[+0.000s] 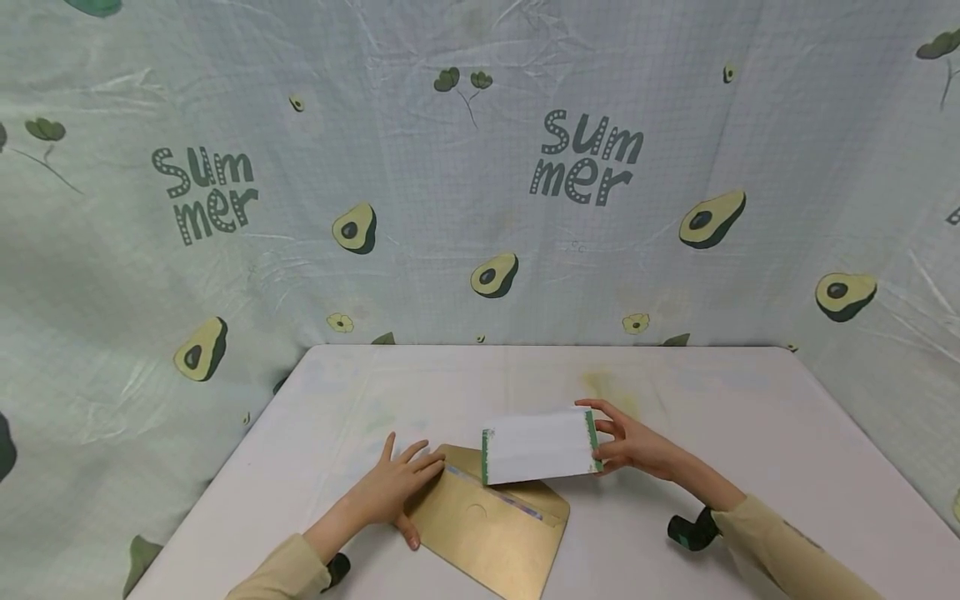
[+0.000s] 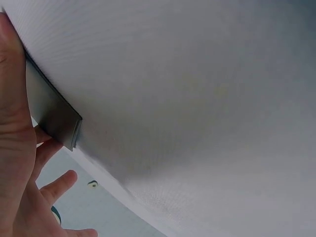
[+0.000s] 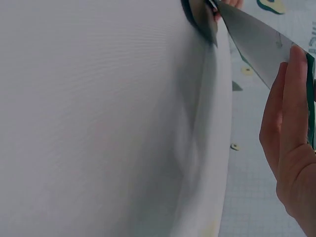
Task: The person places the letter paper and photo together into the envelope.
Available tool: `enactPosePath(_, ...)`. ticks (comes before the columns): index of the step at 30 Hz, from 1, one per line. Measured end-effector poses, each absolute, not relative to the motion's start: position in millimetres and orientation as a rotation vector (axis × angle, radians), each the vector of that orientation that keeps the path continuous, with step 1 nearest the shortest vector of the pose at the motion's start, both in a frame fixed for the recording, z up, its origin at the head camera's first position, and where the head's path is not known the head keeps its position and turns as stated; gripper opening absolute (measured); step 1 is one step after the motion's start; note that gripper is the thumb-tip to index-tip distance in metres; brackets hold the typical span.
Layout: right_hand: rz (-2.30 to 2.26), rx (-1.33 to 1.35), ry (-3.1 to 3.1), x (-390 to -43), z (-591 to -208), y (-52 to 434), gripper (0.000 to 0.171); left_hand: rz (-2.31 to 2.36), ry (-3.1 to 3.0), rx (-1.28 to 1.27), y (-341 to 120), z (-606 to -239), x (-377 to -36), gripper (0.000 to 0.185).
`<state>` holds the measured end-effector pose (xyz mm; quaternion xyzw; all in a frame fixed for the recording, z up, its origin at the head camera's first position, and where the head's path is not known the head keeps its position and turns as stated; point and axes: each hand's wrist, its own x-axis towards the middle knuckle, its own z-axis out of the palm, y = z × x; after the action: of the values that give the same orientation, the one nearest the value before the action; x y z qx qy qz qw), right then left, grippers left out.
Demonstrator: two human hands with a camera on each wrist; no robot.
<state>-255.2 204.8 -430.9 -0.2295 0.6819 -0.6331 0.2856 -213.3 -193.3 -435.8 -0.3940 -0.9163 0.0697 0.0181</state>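
In the head view my right hand (image 1: 636, 443) pinches a white card (image 1: 540, 447) with green borders by its right end. The card is raised and tilted, its lower left corner overlapping the flap of a gold envelope (image 1: 487, 525). A thin bluish-purple printed strip (image 1: 517, 504) shows along the envelope's opening. My left hand (image 1: 393, 487) rests at the envelope's left edge, fingers spread and fairly straight, thumb lower down that edge. From the left wrist, a corner of the envelope (image 2: 54, 108) appears by the fingers. The right wrist view shows the card (image 3: 261, 42) against the straight fingers.
A white tabletop (image 1: 360, 392) lies under both hands, its far edge near a hanging sheet (image 1: 420, 167) printed with avocados and lettering. Dark wrist-worn devices (image 1: 692, 532) sit below each forearm.
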Motion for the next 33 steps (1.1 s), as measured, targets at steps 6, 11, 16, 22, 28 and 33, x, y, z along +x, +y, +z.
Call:
enactPosePath(6,-1.651,-0.577,1.885,-252,-434,208,0.070,0.243,-2.841,-1.211,-193,-436,-213,0.111)
enactPosePath(11,-1.591,-0.548,1.983,-249,-436,213,0.061,0.255,-2.833,-1.210,-193,-437,-213,0.112)
enactPosePath(16,-1.536,-0.510,2.144,-249,-440,216,0.051,0.264,-2.835,-1.206,-193,-436,-213,0.112)
enactPosePath(22,-1.452,-0.496,2.394,-250,-442,217,0.039,0.282,-2.822,-1.208,-193,-434,-213,0.111)
enactPosePath(28,-1.388,-0.452,2.642,-250,-440,221,0.032,0.300,-2.812,-1.200,-193,-436,-214,0.112)
enactPosePath(33,-1.386,-0.427,2.695,-249,-438,223,0.030,0.311,-2.799,-1.198,-194,-436,-213,0.112)
